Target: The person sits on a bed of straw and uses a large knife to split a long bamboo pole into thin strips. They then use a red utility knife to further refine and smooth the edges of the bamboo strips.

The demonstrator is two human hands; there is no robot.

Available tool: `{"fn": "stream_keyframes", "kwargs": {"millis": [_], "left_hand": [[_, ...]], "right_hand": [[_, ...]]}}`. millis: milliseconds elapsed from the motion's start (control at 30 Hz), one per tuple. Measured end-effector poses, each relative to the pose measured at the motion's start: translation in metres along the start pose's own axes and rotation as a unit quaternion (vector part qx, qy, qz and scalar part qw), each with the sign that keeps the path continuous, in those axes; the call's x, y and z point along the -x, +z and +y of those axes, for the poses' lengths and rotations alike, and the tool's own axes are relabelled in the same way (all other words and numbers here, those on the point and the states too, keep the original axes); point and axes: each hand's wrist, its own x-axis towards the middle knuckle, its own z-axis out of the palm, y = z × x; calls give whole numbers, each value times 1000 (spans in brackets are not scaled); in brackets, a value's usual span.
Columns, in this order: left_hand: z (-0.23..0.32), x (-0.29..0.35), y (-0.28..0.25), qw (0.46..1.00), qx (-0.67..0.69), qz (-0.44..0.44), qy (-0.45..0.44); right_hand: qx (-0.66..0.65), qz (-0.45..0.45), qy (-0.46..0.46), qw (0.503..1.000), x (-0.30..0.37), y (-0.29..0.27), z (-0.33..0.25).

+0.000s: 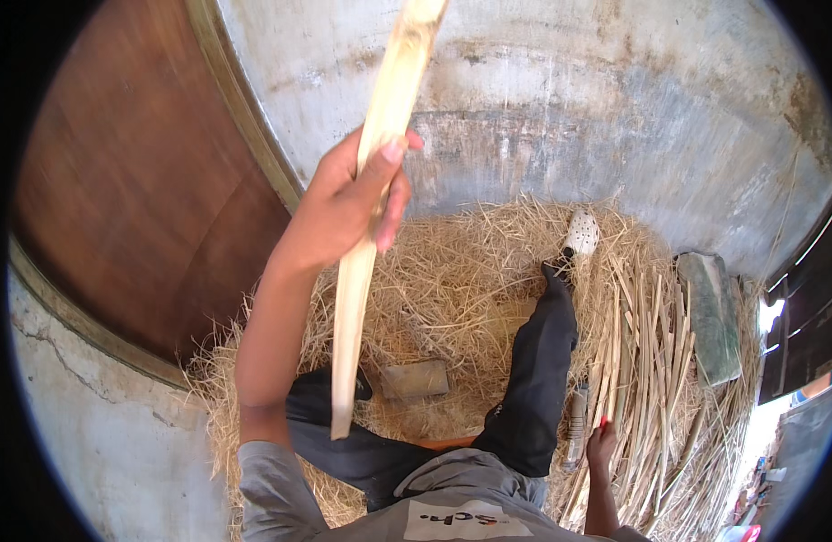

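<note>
My left hand [357, 203] is raised in front of the wall, its fingers and thumb wrapped round a long split bamboo strip [351, 334]. The pale strip stands nearly upright, leaning a little right at the top, where it runs out of the picture. Its lower end hangs over my dark trousers. Low on the right, my right hand [601, 444] is closed beside a pile of thin split sticks [646, 361]. A small red part [603, 422] shows at its fingers; the rest of what it holds is hidden. A ribbed, bottle-like thing [575, 425] lies just left of it.
Loose straw [470, 271] covers the ground between my legs, round a grey block [414, 379]. A white clog [581, 233] is on my outstretched foot by the stained wall [542, 108]. Left stands a brown door [154, 181]; a dark green slab [710, 316] lies beyond the sticks.
</note>
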Motion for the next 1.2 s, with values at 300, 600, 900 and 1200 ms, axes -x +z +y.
{"fn": "stream_keyframes", "kwargs": {"millis": [300,600,900,1200], "left_hand": [[-55,87,20,968,73,-117,-208],[-118,206,70,936,174,-53,-301],[-128,248,88,936,182,-12,-302],[-127,250,97,934,160,8,-320]], "right_hand": [[-399,-32,-96,911,-64,-54,-306],[-165,-88,-372,909,-77,-67,-406],[-52,-56,-509,858,-79,-35,-411],[-55,-9,-553,831,-101,-5,-408]]}}
